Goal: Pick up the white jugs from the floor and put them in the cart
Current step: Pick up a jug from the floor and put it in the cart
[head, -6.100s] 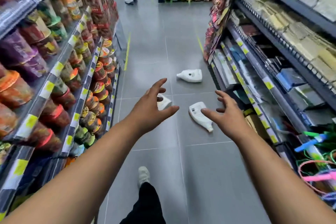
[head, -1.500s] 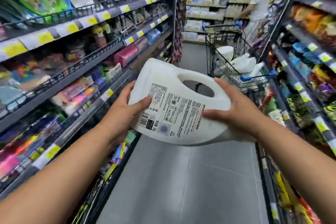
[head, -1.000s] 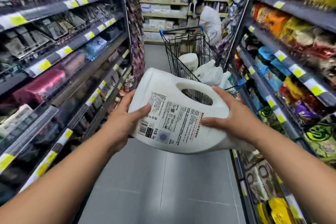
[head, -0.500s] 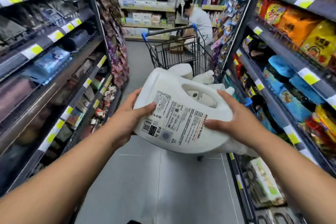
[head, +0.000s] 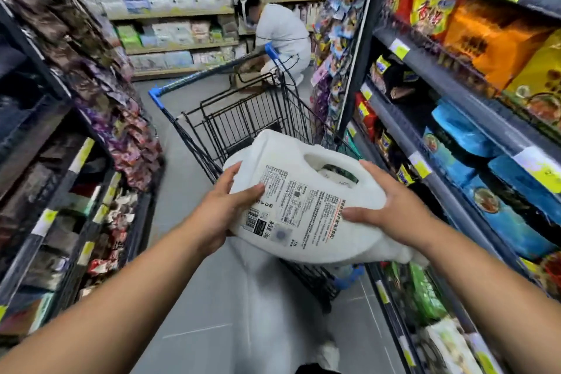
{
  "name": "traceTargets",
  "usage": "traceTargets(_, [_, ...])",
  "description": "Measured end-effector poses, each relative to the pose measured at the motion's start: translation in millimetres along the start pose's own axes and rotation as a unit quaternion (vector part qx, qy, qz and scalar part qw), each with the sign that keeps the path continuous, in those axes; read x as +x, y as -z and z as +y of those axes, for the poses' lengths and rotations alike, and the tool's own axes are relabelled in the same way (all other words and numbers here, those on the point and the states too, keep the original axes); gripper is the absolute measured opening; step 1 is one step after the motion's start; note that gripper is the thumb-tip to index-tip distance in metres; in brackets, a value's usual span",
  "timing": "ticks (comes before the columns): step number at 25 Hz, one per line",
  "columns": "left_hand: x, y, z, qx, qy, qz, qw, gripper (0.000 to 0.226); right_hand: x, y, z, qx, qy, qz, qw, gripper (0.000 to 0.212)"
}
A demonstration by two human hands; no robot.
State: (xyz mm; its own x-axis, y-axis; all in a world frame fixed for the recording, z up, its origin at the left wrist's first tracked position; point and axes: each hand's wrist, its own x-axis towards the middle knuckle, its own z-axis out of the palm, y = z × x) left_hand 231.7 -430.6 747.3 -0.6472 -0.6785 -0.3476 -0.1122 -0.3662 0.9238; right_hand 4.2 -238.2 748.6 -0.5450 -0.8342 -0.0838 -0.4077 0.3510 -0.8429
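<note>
I hold a large white jug [head: 306, 200] on its side in both hands, label side up, handle hole toward the far side. My left hand [head: 226, 209] grips its left end with the thumb on the label. My right hand [head: 391, 206] grips its right side near the handle. The jug hovers over the near end of a black wire shopping cart [head: 243, 118] with a blue handle bar. Through the handle hole a bit of white shows inside the cart; the rest of the basket's contents is hidden by the jug.
Stocked shelves [head: 473, 118] line the narrow aisle on the right and more shelves [head: 69, 143] on the left. A person in white [head: 282, 36] crouches beyond the cart by a cardboard box. Grey tiled floor [head: 212, 297] lies below me.
I have walked up to the cart with the jug, which now sits lower and right over the near end of the basket. Both hands keep the same hold.
</note>
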Motion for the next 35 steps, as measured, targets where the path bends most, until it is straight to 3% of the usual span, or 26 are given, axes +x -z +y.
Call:
traceTargets(7, [124.3,-21.4,16.0,0.012,0.053,0.013,0.998,0.057,118.6,22.7,40.5,0.023,-0.051,-0.033,0.998,0.091])
traceTargets(9, [154.5,-21.2,20.7,0.026,0.067,0.005,0.997,0.058,138.4,18.7,50.7,0.043,-0.066,-0.032,0.996,0.078])
traceTargets(14, [253.9,-22.5,31.9,0.074,0.121,-0.060,0.988,0.058,190.3,11.2,73.4,0.079,-0.137,0.000,0.987,0.072])
traceTargets(20, [358.0,-25.3,32.1,0.150,0.180,-0.149,0.961,0.050,232.2,-7.2,93.1,0.078,-0.254,0.064,0.962,0.122])
traceTargets(22, [382.3,-28.6,29.6,0.177,0.192,-0.163,0.951,0.047,240.6,-16.3,102.7,0.076,-0.277,0.072,0.955,0.126])
traceTargets(25, [403.6,-33.5,24.2,0.226,0.205,-0.195,0.932,0.046,246.2,-25.5,109.3,0.043,-0.309,0.089,0.946,0.115])
traceTargets(31, [416.1,-71.5,37.7,0.239,0.141,-0.273,0.921,0.079,261.5,-37.0,117.9,-0.110,-0.321,0.049,0.939,0.112])
traceTargets(35, [405.8,-101.2,38.3,0.414,-0.044,-0.366,0.833,0.074,250.0,-39.0,111.4,-0.082,-0.338,0.126,0.929,0.103])
